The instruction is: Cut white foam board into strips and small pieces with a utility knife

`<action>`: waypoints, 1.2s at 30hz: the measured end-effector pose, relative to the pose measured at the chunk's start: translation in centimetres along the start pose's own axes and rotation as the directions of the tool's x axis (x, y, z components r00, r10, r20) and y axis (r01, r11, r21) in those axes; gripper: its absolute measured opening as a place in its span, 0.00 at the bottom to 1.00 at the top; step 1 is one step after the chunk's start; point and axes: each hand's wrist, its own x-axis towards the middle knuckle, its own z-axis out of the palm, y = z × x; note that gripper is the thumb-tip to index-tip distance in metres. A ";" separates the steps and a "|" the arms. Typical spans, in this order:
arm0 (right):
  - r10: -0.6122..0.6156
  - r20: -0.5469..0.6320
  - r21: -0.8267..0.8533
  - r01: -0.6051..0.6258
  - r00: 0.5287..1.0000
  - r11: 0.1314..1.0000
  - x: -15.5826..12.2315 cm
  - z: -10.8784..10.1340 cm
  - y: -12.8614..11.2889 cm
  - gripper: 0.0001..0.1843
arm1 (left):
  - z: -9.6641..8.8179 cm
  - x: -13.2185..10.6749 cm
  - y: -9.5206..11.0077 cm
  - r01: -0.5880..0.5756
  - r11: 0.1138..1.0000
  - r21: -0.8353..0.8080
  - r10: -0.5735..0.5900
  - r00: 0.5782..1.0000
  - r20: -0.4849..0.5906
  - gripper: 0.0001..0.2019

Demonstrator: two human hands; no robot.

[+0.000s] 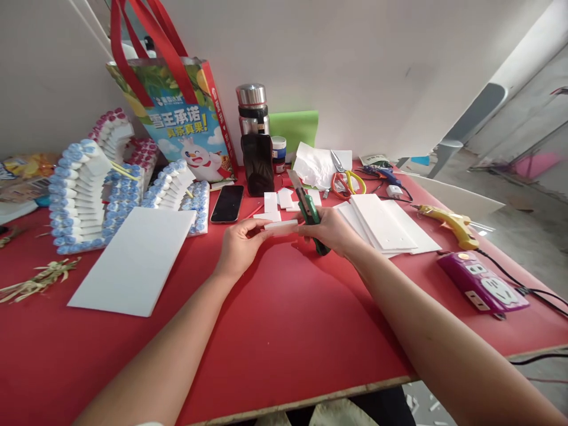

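Observation:
Between my two hands is a small white foam board piece (pixel 280 225), held just above the red table. My left hand (pixel 239 245) pinches its left end between thumb and fingers. My right hand (pixel 331 231) is wrapped round a green utility knife (pixel 308 210), its blade pointing up and away; the fingertips of this hand also touch the piece's right end. Behind the hands lie several small white cut pieces (pixel 270 202). To the right rests a stack of white foam boards (pixel 381 223), and at left a larger white foam board (pixel 137 260) leans on a blue-and-white model.
Farther back stand a shopping bag (pixel 186 130), a steel flask (pixel 252 106) and an upright phone (pixel 258 165); another phone (pixel 227 204) lies flat. Scissors (pixel 348 180), a yellow glue gun (pixel 450 225) and a purple power strip (pixel 483 284) with cables occupy the right side.

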 end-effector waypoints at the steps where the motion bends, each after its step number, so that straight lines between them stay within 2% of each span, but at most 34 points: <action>1: 0.045 0.016 -0.029 -0.045 0.999 0.999 0.0 -0.1 0.0 0.14 | 0.0 -0.1 0.0 0.031 0.999 0.016 -0.031 0.999 0.023 0.15; 5: 0.148 0.070 -0.105 -0.141 0.986 0.984 -0.1 -0.3 0.2 0.12 | 0.2 -0.4 0.1 0.128 0.990 0.053 -0.134 0.983 0.124 0.14; 10: 0.196 0.059 -0.068 -0.192 0.979 0.979 0.2 -0.3 0.3 0.13 | 0.6 -0.5 0.4 0.128 0.992 0.023 -0.130 0.978 0.165 0.14; 16: 0.237 0.026 -0.049 -0.236 0.971 0.971 0.4 0.2 0.0 0.19 | 0.7 -0.5 0.6 0.145 0.989 0.007 -0.145 0.977 0.159 0.14; 27: 0.280 0.039 0.038 -0.281 0.959 0.959 0.8 0.4 0.0 0.18 | 0.6 -0.3 1.1 0.186 0.981 0.047 -0.191 0.971 0.144 0.13; 33: 0.269 0.029 0.082 -0.271 0.963 0.959 0.6 0.5 0.1 0.18 | 0.8 -0.4 0.4 0.144 0.989 0.041 -0.148 0.981 0.127 0.13; 36: 0.235 0.031 0.178 -0.236 0.972 0.955 0.6 0.0 0.2 0.15 | 1.1 -0.7 0.8 0.013 0.995 0.100 -0.018 0.999 0.048 0.10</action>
